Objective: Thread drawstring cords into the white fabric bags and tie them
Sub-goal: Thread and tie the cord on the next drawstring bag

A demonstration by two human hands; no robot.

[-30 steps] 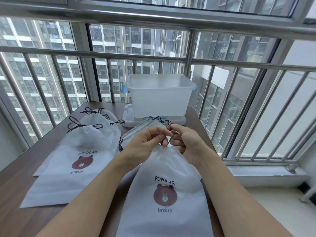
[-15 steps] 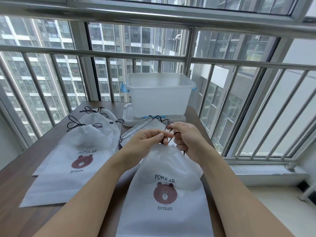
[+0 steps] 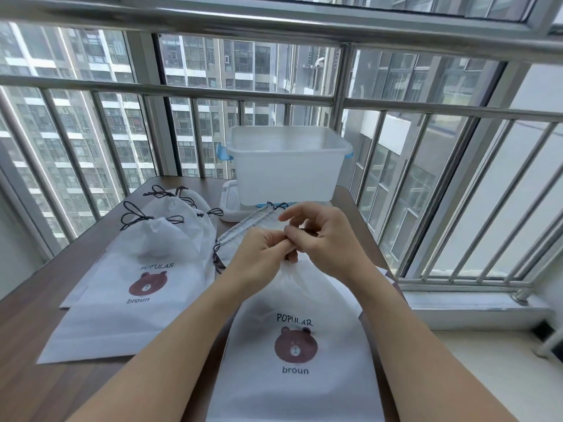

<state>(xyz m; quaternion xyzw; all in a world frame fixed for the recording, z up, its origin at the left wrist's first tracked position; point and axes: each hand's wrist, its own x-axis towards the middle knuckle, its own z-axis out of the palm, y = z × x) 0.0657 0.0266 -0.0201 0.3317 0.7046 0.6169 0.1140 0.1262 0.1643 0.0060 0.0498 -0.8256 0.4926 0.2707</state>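
L hand (image 3: 259, 254) & R hand (image 3: 320, 239) meet fingertip to fingertip over gathered mouth of near white bag (image 3: 298, 345), pinching sthg there; cord itself hidden. Bag lies flat on wooden table (image 3: 27, 345). Tied bags (image 3: 137, 269) to the left, clear tub (image 3: 286, 166) behind.

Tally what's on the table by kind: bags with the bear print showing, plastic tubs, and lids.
Bags with bear print showing: 2, the near bag and the left bag
Plastic tub: 1
Lid under the tub: 1
Total: 4
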